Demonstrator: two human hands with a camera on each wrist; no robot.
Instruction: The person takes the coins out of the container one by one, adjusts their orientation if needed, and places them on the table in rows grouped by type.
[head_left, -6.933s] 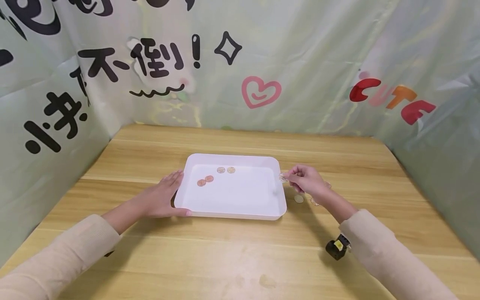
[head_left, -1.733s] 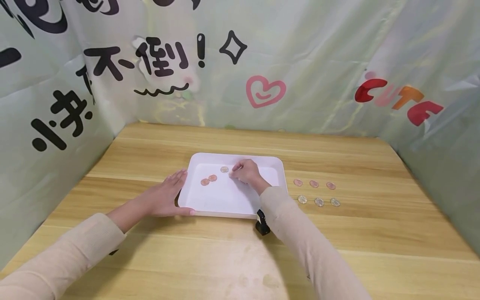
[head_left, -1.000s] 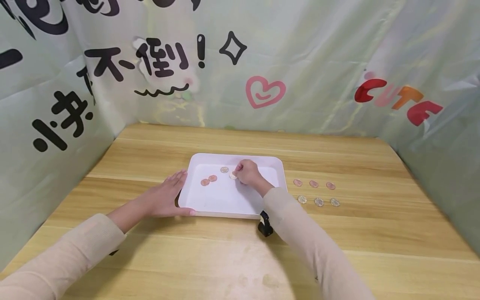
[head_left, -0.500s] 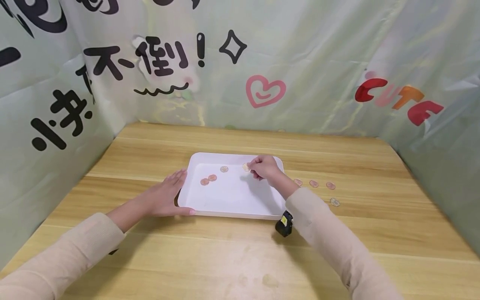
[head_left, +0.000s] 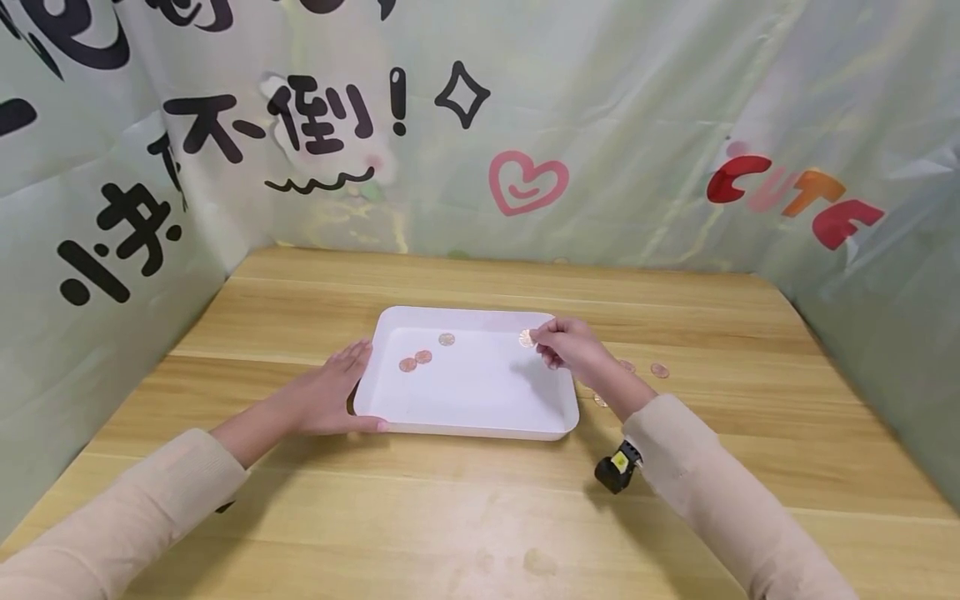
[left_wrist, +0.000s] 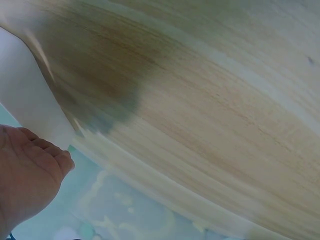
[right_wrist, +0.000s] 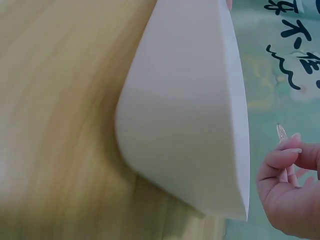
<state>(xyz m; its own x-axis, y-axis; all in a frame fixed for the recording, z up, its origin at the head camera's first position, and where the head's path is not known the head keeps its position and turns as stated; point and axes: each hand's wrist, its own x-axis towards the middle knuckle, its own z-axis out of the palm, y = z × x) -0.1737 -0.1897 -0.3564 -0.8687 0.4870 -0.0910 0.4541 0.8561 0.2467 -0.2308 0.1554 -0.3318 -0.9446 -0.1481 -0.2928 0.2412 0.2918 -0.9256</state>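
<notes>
Sleeves [head_left: 123, 521]: long, beige, running in from the bottom corners, closest stuff to the head camera.
Black gadget [head_left: 618, 467]: sticking out by the right cuff, with a little yellow patch on it.
Table [head_left: 405, 517]: wood-look, streaky grain, kinda shiny up front.
Left hand [head_left: 326, 396]: spread at the near-left corner of the tray, touching the left side with straight fingers and the front edge with an outstretched thumb.
White tray [head_left: 465, 392]: flat on the table, roughly mid-table, low walls, rounded corners.
Right hand [head_left: 572, 343]: pinching a coin between thumb and finger, raised over the tray's right end. Higher than the rim in the right wrist view.
Pinched coin [head_left: 527, 338]: gold-ish, up off the tray floor, just a thin edge from the right wrist.
Half-hidden coin [head_left: 601, 400]: on the table just right of the tray, partly behind the right forearm.
Reddish coins [head_left: 659, 371]: two in view on the table, farther right, near each other.
Copper pair [head_left: 407, 365]: in the tray's left half, side by side. Touching or barely apart, can't tell.
Pale coin [head_left: 447, 339]: also in the tray, nearer the back wall.
Backdrop [head_left: 637, 125]: wrinkly pale green fabric with black characters [head_left: 315, 112], a pink smiley heart [head_left: 528, 183] and colourful "CUTE" lettering [head_left: 795, 200].
</notes>
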